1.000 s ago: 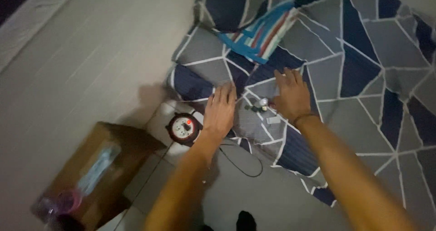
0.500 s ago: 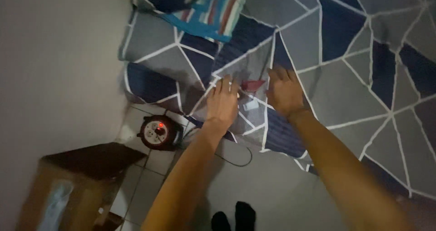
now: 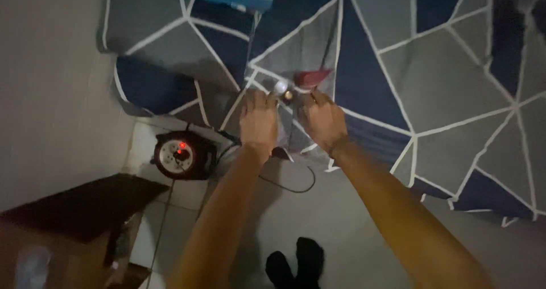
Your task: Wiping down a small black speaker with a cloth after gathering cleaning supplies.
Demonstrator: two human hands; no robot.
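Note:
A quilt (image 3: pixel 455 84) with grey and dark blue patches and white lines covers the bed ahead of me. My left hand (image 3: pixel 259 121) and my right hand (image 3: pixel 321 118) rest close together on its near edge, fingers curled into the fabric. Just beyond the fingertips lie a small white round thing (image 3: pixel 280 87), a small dark piece (image 3: pixel 288 95) and a red item (image 3: pixel 313 77). The dim light hides what these small things are.
A round cable reel (image 3: pixel 179 155) with a red light sits on the tiled floor at the bed's corner, and its black cable (image 3: pixel 296 185) loops below my hands. A brown cardboard box (image 3: pixel 68 232) stands lower left beside the wall. My feet in dark socks (image 3: pixel 296 263) are below.
My hands have drawn closer together and their fingers have curled from flat into the quilt. The view has shifted down and right, and the red item has come into sight.

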